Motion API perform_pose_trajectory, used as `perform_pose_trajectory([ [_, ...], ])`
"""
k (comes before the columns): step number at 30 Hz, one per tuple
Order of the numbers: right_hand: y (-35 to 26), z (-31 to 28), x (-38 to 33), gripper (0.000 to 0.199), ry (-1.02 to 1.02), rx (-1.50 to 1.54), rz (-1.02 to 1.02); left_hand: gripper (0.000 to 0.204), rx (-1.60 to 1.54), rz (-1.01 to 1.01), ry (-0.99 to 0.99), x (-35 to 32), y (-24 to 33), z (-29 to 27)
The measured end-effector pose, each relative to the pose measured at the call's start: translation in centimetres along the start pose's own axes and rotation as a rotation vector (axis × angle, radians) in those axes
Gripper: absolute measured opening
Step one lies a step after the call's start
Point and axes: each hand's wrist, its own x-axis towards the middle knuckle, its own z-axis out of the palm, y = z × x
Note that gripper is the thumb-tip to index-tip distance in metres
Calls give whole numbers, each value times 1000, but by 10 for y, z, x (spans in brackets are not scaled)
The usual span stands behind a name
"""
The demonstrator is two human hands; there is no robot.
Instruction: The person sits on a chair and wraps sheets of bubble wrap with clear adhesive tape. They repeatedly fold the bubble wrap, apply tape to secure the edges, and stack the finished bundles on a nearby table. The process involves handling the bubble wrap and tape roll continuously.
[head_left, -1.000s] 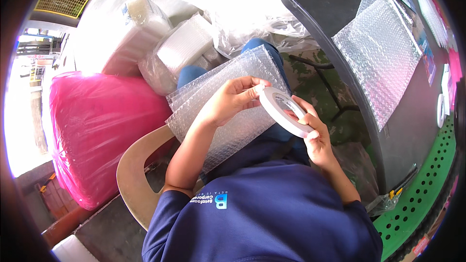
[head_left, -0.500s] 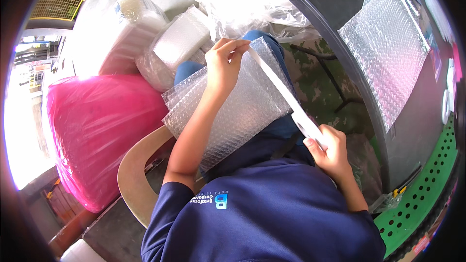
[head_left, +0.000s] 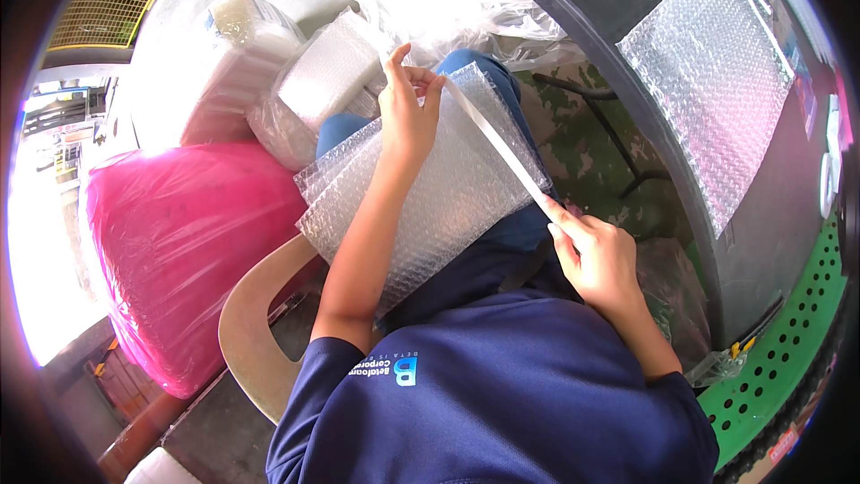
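A narrow strip of white tape is stretched taut on a slant between my two hands. My left hand pinches its far end between thumb and a finger, with the index finger raised. My right hand grips the near end, its index finger laid along the strip; the roll does not show now. Below the tape, bubble wrap sheets or pouches lie across my lap, partly covered by my left forearm.
At the left are a large pink plastic-wrapped bundle and a beige chair armrest. White wrapped packs lie farther off. To the right, a dark table bears more bubble wrap; a green perforated surface is nearer.
The tape roll that showed in my right hand has gone from view. My right index finger now extends along the strip. My left hand has shifted slightly left, its index finger lifting.
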Motion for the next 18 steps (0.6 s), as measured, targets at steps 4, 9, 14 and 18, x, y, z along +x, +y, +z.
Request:
perform_pose_trajectory([
  [4, 4, 0, 2, 42, -60, -77, 72, 57, 26, -13, -17, -1, 0, 1],
  [9, 3, 1, 6, 40, -75, -136, 108, 57, 20, 0, -17, -1, -3, 3],
  [14, 7, 4, 9, 38, -77, -148, 110, 58, 20, -12, -27, -1, -1, 2],
  [18, 7, 5, 10, 36, -81, -153, 130, 58, 35, -9, -28, -2, -1, 3],
])
